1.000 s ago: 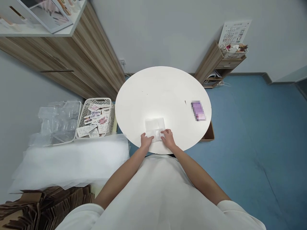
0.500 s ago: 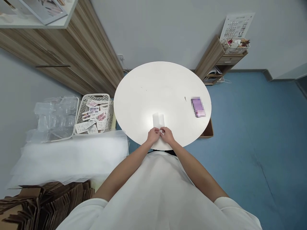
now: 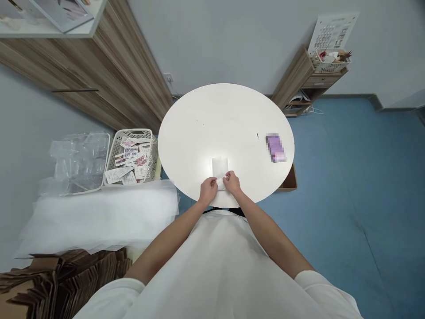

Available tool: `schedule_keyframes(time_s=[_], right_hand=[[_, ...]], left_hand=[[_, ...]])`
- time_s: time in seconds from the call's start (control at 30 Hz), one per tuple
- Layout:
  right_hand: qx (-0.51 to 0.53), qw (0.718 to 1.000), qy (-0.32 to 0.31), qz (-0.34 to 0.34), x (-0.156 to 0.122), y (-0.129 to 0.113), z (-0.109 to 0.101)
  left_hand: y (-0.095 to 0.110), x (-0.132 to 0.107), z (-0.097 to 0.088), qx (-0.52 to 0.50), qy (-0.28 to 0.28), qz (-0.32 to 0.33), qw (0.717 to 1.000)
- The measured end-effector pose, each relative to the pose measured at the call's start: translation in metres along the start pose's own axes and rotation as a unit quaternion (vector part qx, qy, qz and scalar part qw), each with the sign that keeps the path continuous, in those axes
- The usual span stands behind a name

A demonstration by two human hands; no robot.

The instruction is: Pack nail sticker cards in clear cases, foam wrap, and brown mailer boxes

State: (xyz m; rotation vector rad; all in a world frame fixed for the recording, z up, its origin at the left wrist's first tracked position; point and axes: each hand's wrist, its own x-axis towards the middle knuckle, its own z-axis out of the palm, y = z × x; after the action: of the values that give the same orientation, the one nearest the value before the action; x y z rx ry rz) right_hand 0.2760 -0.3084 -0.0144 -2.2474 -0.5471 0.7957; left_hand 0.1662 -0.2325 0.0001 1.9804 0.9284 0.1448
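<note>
Folded white sheet (image 3: 219,165) lies on the round table (image 3: 199,110) near its front edge, long axis running straight away from the person. Left hand (image 3: 208,190) and right hand (image 3: 232,182) pinch its near end, both equally close. White basket (image 3: 153,161) left of the table holds printed cards (image 3: 129,155).

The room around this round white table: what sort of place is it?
Probably a small packing workroom. Flattened cardboard boxes are stacked by the person, a basket holds small printed cards beside clear plastic trays, and the left hand and right hand hold a white sheet on the table.
</note>
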Motion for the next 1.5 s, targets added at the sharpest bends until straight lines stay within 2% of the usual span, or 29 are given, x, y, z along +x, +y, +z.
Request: schedule_keyframes(time_s=[0.07, 0.17, 0.27, 0.37, 0.47, 0.57, 0.73, 0.87, 1.0, 1.17, 1.4, 1.5], right_hand=[[-0.019, 1.000, 0.002, -0.018, -0.002, 0.002, 0.001], [-0.062, 0.996, 0.016, -0.067, -0.006, 0.005, 0.000], [-0.126, 0.981, 0.040, -0.144, -0.009, 0.008, -0.002], [-0.209, 0.952, 0.041, -0.221, -0.009, 0.009, -0.005], [-0.255, 0.928, 0.009, -0.271, -0.010, 0.012, -0.009], [-0.265, 0.910, -0.050, -0.315, -0.011, 0.017, -0.018], [-0.282, 0.869, -0.149, -0.379, -0.010, 0.022, -0.033], [-0.296, 0.874, -0.171, -0.345, -0.008, 0.014, -0.035], [-0.262, 0.892, -0.202, -0.307, -0.002, 0.001, -0.042], [-0.184, 0.917, -0.244, -0.257, 0.014, -0.009, -0.050], [-0.113, 0.965, -0.180, -0.154, 0.034, -0.008, -0.046], [-0.093, 0.978, -0.146, -0.119, 0.045, -0.008, -0.044]], left_hand=[[-0.006, 0.002, -0.003, 0.078, 0.032, 0.073, 0.994], [-0.010, 0.008, -0.003, 0.181, -0.005, 0.161, 0.970], [-0.011, 0.012, 0.000, 0.237, -0.039, 0.195, 0.951], [-0.010, 0.016, -0.001, 0.258, -0.057, 0.211, 0.941], [-0.010, 0.020, -0.004, 0.262, -0.072, 0.211, 0.939], [-0.010, 0.022, -0.009, 0.251, -0.095, 0.209, 0.940], [-0.007, 0.018, -0.022, 0.238, -0.165, 0.219, 0.932], [-0.006, 0.013, -0.028, 0.234, -0.192, 0.219, 0.928], [-0.006, 0.018, -0.024, 0.214, -0.169, 0.180, 0.945], [-0.002, 0.037, -0.017, 0.150, -0.145, 0.109, 0.972], [0.000, 0.048, -0.012, 0.077, -0.109, 0.005, 0.991], [0.001, 0.049, -0.008, 0.032, -0.047, -0.033, 0.998]])
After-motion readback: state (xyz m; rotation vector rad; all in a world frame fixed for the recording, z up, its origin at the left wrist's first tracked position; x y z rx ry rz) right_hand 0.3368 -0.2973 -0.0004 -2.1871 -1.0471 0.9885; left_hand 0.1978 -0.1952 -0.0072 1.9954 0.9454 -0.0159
